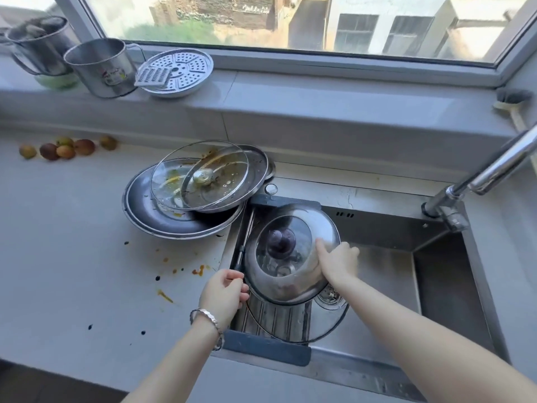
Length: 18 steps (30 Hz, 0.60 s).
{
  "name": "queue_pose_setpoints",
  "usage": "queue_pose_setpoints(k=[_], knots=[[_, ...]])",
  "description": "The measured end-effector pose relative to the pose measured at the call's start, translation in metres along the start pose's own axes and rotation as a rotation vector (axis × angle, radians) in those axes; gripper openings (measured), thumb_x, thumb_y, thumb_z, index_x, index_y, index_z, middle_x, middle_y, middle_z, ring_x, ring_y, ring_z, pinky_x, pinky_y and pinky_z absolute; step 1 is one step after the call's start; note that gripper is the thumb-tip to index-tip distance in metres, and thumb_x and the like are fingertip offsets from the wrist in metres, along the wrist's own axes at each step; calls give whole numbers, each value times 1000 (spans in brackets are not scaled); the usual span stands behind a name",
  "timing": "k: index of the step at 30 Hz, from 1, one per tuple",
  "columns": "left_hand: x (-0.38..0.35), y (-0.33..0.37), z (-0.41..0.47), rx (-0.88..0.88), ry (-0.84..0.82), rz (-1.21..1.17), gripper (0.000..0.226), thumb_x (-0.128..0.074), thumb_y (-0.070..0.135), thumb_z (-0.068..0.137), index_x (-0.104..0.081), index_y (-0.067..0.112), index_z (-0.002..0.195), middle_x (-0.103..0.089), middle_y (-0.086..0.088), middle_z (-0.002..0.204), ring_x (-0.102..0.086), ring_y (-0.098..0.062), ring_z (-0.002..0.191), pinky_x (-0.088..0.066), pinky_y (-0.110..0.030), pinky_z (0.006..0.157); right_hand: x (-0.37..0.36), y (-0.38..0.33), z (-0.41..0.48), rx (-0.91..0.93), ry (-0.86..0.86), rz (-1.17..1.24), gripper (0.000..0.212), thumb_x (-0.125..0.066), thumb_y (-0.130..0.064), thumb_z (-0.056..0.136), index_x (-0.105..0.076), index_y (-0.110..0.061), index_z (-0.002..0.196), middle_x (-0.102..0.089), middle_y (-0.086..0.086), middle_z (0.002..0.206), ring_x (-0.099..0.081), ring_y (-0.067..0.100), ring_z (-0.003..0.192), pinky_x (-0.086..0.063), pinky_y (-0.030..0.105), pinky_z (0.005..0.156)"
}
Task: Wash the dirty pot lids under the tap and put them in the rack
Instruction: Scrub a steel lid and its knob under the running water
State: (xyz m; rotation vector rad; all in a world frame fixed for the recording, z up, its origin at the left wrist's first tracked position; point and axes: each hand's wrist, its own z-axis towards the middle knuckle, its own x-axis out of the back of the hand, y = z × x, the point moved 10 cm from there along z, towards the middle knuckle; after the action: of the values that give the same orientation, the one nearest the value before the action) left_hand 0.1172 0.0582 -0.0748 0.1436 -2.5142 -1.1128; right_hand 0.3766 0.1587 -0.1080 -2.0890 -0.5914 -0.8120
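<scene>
A steel pot lid [287,286] with a glass centre and a dark knob is held tilted over the roll-up rack [273,318] on the left side of the sink. My right hand [338,263] grips its right rim, thumb on top. My left hand [223,295] has its fingers curled at the lid's lower left rim. Under this lid a clear glass lid [328,315] lies on the rack, mostly hidden. Several dirty lids [191,184] smeared with orange food are stacked on the counter, left of the sink. The tap [494,170] reaches in from the right; no water shows.
The steel sink [383,271] drops deeper on its right side. Orange and dark spatters [197,270] dot the counter. Small fruits [66,148] lie at the back left. Steel pots [101,68] and a steamer plate [180,72] stand on the window ledge, with a brush [511,103] at its right end.
</scene>
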Motion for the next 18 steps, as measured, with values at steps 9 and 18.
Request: queue_pose_setpoints(k=[9,18], knots=[[-9,20,29,14,-56,4,18,-39,-1,92,-55,8,88,-57,-7,71,-52,-14,56,-45,-22,54,3,4,5,30,1,-124,64,-46,-56,87,-49,-1,118,-45,17,120,-57,35,100,-43,34,81],[18,73,99,153,121,-473,21,-40,6,93,-46,-2,112,-51,-17,95,-56,-24,91,-49,-30,88,20,-33,-9,224,-90,-80,28,-50,-25,89,-52,-14,115,-52,4,112,-51,16,84,-38,27,71]])
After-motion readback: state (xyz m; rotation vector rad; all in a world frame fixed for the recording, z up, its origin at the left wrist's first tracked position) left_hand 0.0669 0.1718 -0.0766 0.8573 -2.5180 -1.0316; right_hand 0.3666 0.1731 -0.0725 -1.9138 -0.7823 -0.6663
